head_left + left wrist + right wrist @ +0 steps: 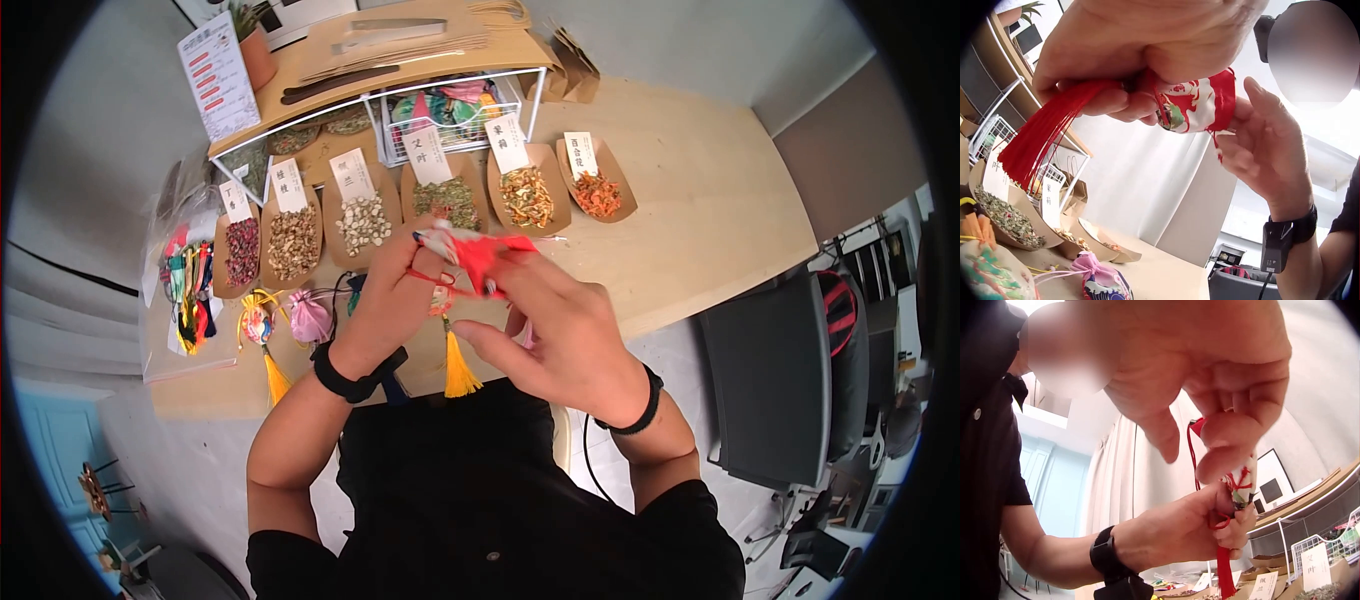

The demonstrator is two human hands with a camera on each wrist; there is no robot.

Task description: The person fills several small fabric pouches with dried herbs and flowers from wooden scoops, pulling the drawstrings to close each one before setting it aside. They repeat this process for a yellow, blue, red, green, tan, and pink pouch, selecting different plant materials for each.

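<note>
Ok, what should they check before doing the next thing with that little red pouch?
1. Left hand holds the small red patterned cloth pouch: ok, fingers curled round it.
2. Right hand helps at the pouch: ok, fingertips pinch its top.
3. Red cord free of knots: cannot tell.
4. Red tassel hangs loose: ok.
5. Paper trays of dried herbs within reach on the wooden table: ok.

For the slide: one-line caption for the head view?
Both hands, left hand and right hand, hold a red sachet above labelled trays of dried herbs.
</note>
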